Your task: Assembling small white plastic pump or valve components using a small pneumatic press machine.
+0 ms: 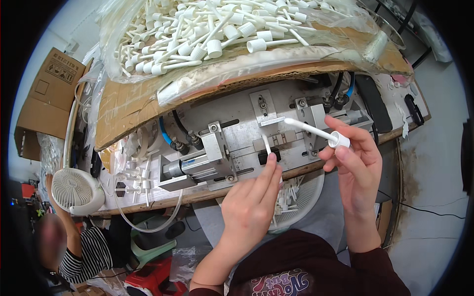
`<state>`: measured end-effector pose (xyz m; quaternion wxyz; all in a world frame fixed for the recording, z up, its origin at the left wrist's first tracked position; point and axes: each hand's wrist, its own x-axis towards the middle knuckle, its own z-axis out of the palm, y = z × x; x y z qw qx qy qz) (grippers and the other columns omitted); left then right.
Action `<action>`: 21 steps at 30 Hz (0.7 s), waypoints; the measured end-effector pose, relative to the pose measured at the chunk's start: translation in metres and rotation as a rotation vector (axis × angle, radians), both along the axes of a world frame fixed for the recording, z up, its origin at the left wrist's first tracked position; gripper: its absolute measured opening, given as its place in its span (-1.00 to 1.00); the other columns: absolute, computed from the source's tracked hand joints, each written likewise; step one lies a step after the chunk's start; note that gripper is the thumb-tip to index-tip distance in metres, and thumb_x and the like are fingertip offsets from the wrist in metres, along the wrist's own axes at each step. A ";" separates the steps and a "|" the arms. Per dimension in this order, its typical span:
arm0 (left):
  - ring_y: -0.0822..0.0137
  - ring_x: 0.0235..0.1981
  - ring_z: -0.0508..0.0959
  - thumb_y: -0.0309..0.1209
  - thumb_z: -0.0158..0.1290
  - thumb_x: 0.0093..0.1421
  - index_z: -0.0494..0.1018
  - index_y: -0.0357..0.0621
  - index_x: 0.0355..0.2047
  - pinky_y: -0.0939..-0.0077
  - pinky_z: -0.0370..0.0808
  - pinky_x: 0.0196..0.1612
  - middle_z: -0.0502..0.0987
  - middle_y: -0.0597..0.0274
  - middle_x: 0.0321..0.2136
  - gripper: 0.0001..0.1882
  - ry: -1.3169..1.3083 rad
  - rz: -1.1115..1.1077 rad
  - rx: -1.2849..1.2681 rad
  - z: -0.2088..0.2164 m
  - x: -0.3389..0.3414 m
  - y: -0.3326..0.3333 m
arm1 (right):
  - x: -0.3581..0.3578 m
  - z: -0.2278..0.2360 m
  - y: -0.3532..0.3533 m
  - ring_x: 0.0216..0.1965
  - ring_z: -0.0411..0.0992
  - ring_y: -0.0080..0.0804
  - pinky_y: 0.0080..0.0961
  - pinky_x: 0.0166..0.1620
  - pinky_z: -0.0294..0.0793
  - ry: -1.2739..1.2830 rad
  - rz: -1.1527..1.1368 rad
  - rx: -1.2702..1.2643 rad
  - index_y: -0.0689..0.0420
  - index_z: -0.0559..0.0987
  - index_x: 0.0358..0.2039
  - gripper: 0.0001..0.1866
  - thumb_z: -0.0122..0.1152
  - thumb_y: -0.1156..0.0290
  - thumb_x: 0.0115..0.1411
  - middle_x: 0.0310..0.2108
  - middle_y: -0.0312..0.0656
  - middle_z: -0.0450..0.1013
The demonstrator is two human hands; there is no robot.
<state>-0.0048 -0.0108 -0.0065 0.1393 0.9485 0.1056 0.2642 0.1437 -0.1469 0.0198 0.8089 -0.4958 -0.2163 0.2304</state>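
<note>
White plastic cap with slender stem (318, 131): pinching it in the right hand (363, 158), over right side of silver metal fixture (216, 150). Touching another white stem (267, 143), left, with separate left hand (249, 204), grip unclear. Possibly risking nipped fingertips from early fixture closing.

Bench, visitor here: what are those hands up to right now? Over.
Right hand: holds white capped stick. Left hand: at near end of another white stick in metal fixture. White parts heaped over cardboard beyond.
</note>
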 end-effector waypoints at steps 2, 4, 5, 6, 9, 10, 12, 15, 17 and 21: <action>0.32 -0.43 0.61 -0.51 0.32 0.02 0.63 -0.20 -0.16 0.49 0.50 -0.37 0.64 0.19 -0.03 -0.67 0.007 0.004 0.019 0.005 0.006 0.006 | -0.006 -0.002 -0.001 -0.17 0.62 -0.25 -0.52 -0.15 0.69 -0.157 -0.054 -0.018 0.37 0.49 0.03 -0.67 0.17 0.68 0.23 0.11 0.22 0.43; 0.33 -0.47 0.59 -0.50 0.32 0.01 0.63 -0.19 -0.17 0.50 0.49 -0.39 0.64 0.22 -0.03 -0.68 0.009 0.010 0.027 0.006 0.009 0.009 | -0.013 -0.003 -0.002 -0.19 0.61 -0.26 -0.50 -0.12 0.69 -0.422 -0.145 -0.065 0.38 0.48 0.01 -0.67 0.17 0.72 0.22 0.09 0.23 0.43; 0.34 -0.49 0.58 -0.49 0.32 0.01 0.64 -0.18 -0.17 0.50 0.49 -0.39 0.64 0.24 -0.03 -0.68 0.007 0.012 0.022 0.006 0.009 0.009 | -0.012 -0.004 -0.003 -0.18 0.61 -0.26 -0.49 -0.10 0.69 -0.484 -0.135 -0.044 0.39 0.48 0.01 -0.67 0.16 0.74 0.21 0.08 0.23 0.43; 0.34 -0.51 0.57 -0.49 0.32 0.00 0.64 -0.17 -0.17 0.50 0.49 -0.40 0.64 0.25 -0.03 -0.68 0.005 0.010 0.016 0.006 0.010 0.009 | -0.011 -0.004 -0.005 -0.17 0.60 -0.25 -0.48 -0.08 0.69 -0.546 -0.129 -0.026 0.39 0.48 0.01 -0.67 0.16 0.77 0.21 0.06 0.22 0.43; 0.35 -0.53 0.56 -0.47 0.33 0.00 0.64 -0.13 -0.17 0.52 0.49 -0.41 0.65 0.26 -0.03 -0.68 0.025 0.025 -0.022 0.008 0.008 0.009 | -0.009 -0.004 -0.006 -0.10 0.59 -0.24 -0.46 -0.07 0.68 -0.542 -0.104 -0.023 0.41 0.48 0.04 -0.66 0.15 0.77 0.23 0.04 0.16 0.43; 0.34 -0.54 0.56 -0.47 0.34 0.00 0.64 -0.11 -0.17 0.51 0.48 -0.42 0.65 0.26 -0.05 -0.68 0.020 0.021 -0.018 0.008 0.008 0.010 | -0.012 -0.003 -0.004 -0.09 0.59 -0.24 -0.46 -0.08 0.68 -0.472 -0.106 -0.041 0.41 0.49 0.04 -0.66 0.15 0.77 0.23 0.05 0.16 0.43; 0.31 -0.55 0.56 -0.45 0.35 0.00 0.65 -0.09 -0.17 0.51 0.48 -0.43 0.66 0.25 -0.08 -0.68 0.009 0.012 -0.010 0.008 0.008 0.011 | -0.017 -0.002 -0.004 -0.10 0.59 -0.23 -0.47 -0.08 0.67 -0.477 -0.143 -0.121 0.41 0.52 0.02 -0.67 0.17 0.75 0.22 0.05 0.15 0.44; 0.36 -0.51 0.58 -0.48 0.36 0.01 0.64 -0.16 -0.20 0.52 0.51 -0.40 0.68 0.17 -0.13 -0.70 -0.009 -0.017 -0.123 0.025 0.006 0.016 | -0.019 -0.003 -0.004 -0.15 0.61 -0.21 -0.49 -0.09 0.66 -0.781 -0.257 -0.290 0.41 0.57 -0.02 -0.69 0.22 0.73 0.20 0.03 0.14 0.48; 0.30 -0.43 0.63 -0.43 0.36 0.04 0.63 -0.20 -0.22 0.51 0.51 -0.36 0.68 0.12 -0.19 -0.72 -0.139 0.034 -0.153 0.033 0.005 0.026 | -0.018 -0.004 -0.003 -0.20 0.63 -0.19 -0.53 -0.12 0.66 -1.088 -0.344 -0.375 0.41 0.60 -0.05 -0.71 0.24 0.72 0.18 0.00 0.14 0.52; 0.21 -0.36 0.66 -0.49 0.35 0.05 0.63 -0.20 -0.25 0.46 0.54 -0.28 0.68 0.10 -0.29 -0.77 -0.413 0.132 -0.007 0.059 0.023 0.066 | -0.023 -0.024 0.012 -0.34 0.62 -0.27 -0.58 -0.29 0.62 -1.355 -0.347 -0.377 0.40 0.60 -0.16 -0.75 0.30 0.72 0.10 -0.07 0.15 0.56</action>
